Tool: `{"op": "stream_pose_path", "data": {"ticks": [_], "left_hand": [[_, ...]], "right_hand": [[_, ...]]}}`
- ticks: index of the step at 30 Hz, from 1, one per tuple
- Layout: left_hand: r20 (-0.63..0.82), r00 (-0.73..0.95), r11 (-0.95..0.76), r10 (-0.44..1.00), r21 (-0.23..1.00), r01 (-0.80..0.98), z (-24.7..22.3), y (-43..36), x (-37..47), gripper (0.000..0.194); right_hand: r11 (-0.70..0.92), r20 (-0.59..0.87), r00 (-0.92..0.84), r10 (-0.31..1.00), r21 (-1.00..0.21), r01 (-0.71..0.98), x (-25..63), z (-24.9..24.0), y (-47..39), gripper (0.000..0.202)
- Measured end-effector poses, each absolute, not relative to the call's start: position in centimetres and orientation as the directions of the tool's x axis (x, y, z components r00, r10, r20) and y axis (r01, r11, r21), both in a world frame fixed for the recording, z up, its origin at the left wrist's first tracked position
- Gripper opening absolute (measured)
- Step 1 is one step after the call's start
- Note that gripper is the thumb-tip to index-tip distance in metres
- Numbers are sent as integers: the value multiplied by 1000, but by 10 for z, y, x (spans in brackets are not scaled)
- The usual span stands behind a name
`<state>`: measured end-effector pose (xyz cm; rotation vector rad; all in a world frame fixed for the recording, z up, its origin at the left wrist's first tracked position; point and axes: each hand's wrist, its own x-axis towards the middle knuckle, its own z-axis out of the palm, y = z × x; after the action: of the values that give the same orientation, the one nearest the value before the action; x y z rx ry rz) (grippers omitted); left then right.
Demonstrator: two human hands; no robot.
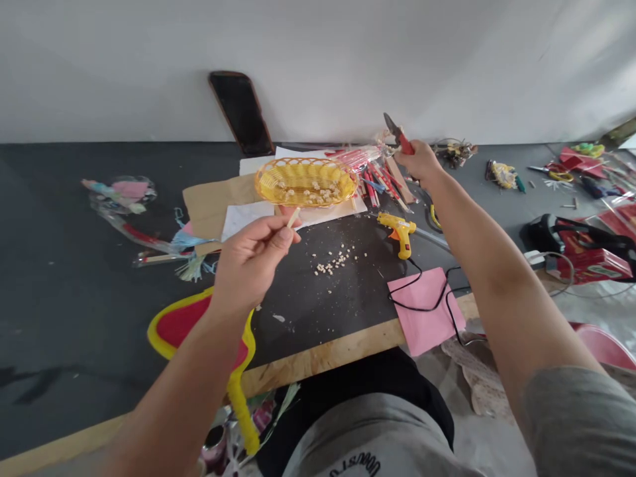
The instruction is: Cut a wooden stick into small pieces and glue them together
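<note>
My left hand (pixel 258 255) pinches a short pale stick (pixel 293 217) between thumb and fingers, in front of a yellow woven basket (pixel 263 189). Small pale pieces lie inside that basket. Farther right, my right hand (pixel 420 162) is closed around the red handles of pruning shears (pixel 406 144), whose dark blades point up toward the wall. Below the basket, a scatter of small cut pale pieces (pixel 328 267) covers part of the dark tabletop. A yellow hot glue gun (pixel 400 232) lies to the right of these pieces.
A phone (pixel 241 112) leans against the wall. Red-and-white wrapped sticks (pixel 380 182) lie beside the basket. Pink paper (pixel 427 311) with a black cord hangs over the table's wooden edge (pixel 328 354). A red shape with yellow trim (pixel 181 324) sits under my left forearm.
</note>
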<state>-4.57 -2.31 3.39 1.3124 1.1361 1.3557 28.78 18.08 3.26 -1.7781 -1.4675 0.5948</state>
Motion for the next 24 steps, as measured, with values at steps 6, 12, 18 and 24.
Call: {"op": "stream_pose_path", "data": {"ticks": [6,12,18,24], "left_hand": [[218,-44,-209,975,965,158,39,-28,-45,22],[401,-37,-351,915,840,414,34,-24,-47,11],[496,30,-432,868,723,539,16,-17,-34,5],[507,58,-455,860,710,538,-3,-11,-37,5]], "right_hand": [[17,204,233,951,-784,620,293,33,169,19],[123,254,211,944,-864,487,280,37,126,21],[293,320,2,948,-872,393,249,51,34,14],[97,93,-276,957,-995,-1,210,41,-22,23]]}}
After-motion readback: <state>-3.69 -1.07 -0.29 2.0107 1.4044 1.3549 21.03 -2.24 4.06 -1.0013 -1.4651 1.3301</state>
